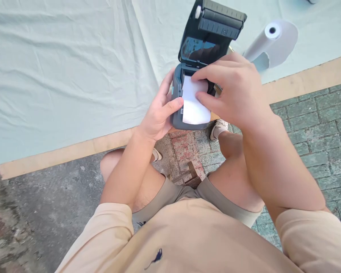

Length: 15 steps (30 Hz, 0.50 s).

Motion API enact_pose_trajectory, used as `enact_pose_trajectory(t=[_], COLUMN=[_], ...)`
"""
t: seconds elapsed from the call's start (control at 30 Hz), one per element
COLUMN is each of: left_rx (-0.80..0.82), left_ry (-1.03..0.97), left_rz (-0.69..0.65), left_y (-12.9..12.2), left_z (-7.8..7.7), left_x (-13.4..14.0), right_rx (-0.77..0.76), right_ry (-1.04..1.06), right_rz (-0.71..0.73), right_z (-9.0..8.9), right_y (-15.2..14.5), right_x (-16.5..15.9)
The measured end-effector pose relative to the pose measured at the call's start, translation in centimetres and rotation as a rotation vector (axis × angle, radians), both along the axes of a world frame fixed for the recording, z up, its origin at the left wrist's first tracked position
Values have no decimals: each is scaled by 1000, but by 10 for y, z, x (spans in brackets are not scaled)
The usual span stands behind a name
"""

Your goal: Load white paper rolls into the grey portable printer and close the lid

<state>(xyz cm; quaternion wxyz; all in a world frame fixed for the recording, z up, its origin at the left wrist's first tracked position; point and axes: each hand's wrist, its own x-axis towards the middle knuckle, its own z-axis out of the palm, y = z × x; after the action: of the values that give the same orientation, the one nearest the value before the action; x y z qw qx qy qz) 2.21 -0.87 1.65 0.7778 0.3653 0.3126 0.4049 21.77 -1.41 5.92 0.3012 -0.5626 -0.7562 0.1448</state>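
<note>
A dark grey portable label printer point(177, 117) is held over the table's near edge, its lid point(200, 49) swung up and away from me. My left hand point(160, 108) wraps round the printer's left side, thumb on its rim. White paper point(194, 108) lies across the open paper bay and hangs toward the printer's front. My right hand point(230, 89) reaches in from the right, with thumb and forefinger on the paper, bent and a little apart. Its other fingers are curled and partly hidden. Whether a roll sits under the paper is hidden.
On the table to the right lies a white paper roll point(258, 44) with a dark core and a loose end spread out. A wrinkled pale cloth point(68, 76) covers the table, leaving a bare wooden edge point(74, 153). Below are brick paving point(315, 125) and a wooden stool part point(190, 174).
</note>
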Motion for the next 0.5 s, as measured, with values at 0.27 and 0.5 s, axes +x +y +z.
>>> enact_pose_trajectory(t=[0.27, 0.5], left_rx=[21, 14], left_ry=[34, -2], left_rz=[30, 31], left_y=[0, 4], left_z=[-3, -11], left_x=[1, -5], right_rx=[-122, -78], right_ry=[-199, 779], right_rz=[-1, -100], right_z=[26, 18], right_y=[6, -4], right_x=[-15, 50])
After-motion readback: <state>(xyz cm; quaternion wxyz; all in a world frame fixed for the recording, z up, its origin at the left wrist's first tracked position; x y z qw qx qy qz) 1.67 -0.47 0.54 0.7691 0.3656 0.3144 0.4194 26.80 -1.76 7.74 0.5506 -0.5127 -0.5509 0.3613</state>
